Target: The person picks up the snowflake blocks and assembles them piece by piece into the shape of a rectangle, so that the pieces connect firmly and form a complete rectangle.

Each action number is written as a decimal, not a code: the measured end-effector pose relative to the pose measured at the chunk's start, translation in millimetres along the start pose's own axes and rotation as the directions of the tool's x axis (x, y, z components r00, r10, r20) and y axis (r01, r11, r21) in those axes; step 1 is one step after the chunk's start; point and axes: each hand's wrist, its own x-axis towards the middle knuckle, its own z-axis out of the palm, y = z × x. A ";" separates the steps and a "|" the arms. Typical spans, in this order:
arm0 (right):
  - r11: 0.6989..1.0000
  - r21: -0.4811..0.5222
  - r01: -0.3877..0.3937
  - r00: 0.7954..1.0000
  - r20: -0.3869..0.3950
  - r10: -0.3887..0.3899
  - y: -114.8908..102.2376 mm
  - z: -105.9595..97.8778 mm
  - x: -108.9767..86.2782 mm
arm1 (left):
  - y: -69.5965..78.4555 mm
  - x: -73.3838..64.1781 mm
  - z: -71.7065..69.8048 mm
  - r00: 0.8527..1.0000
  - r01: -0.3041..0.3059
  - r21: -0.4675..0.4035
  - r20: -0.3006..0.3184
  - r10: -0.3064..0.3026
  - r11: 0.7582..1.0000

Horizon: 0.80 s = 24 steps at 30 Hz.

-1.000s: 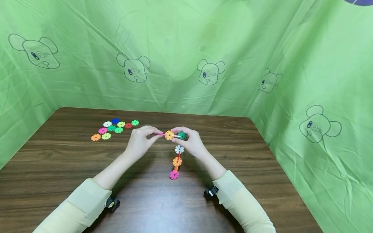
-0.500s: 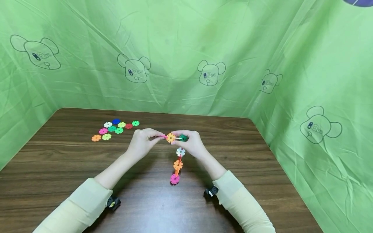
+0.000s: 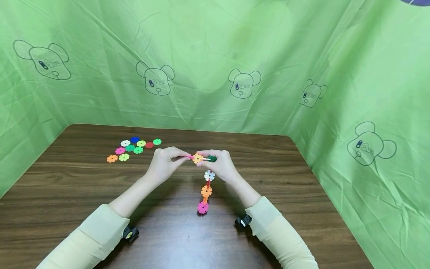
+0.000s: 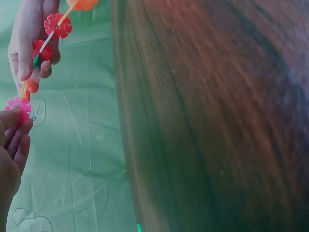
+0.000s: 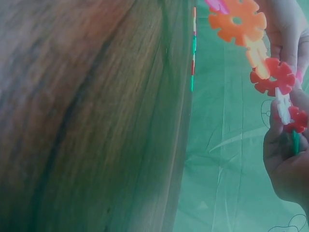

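Note:
A chain of notched plastic snowflake discs hangs between my hands over the table. My left hand (image 3: 164, 163) pinches a pink disc (image 4: 19, 109) at the chain's left end with thumb and fingers. Beside it an orange-yellow disc (image 3: 197, 158) faces the head camera. My right hand (image 3: 221, 164) grips the chain around a green disc (image 3: 212, 158), with a white disc edge-on just left of it. Below the right hand dangle a white disc (image 3: 209, 175), an orange disc (image 3: 206, 191) and a pink disc (image 3: 203, 207), linked by edge-on pieces. Red discs (image 5: 273, 77) show along this length in the wrist views.
Several loose discs lie flat at the table's back left, among them an orange one (image 3: 112, 158), a blue one (image 3: 135, 139) and a red one (image 3: 149, 145). Green cloth (image 3: 201, 108) printed with bear heads stands behind and beside the brown wooden table (image 3: 84, 186).
The chain's dangling end has sunk a little toward the table's front, and the joined discs have shifted slightly right. The green disc has turned more edge-on. Both hands keep their grip.

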 end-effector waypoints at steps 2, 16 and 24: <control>1.000 -0.001 0.001 1.000 0.006 -0.001 0.4 -0.5 -0.1 | 1.4 -0.2 -0.2 1.000 -0.001 -0.016 -0.002 0.001 1.000; 0.996 0.079 -0.031 0.998 0.047 0.028 4.2 -4.2 -4.0 | 7.0 2.2 0.5 0.999 0.005 -0.077 0.047 -0.002 0.997; 0.990 0.139 -0.037 0.996 0.080 0.026 6.0 -3.3 -7.9 | 6.6 -0.3 2.5 0.999 -0.004 -0.091 0.050 0.008 0.996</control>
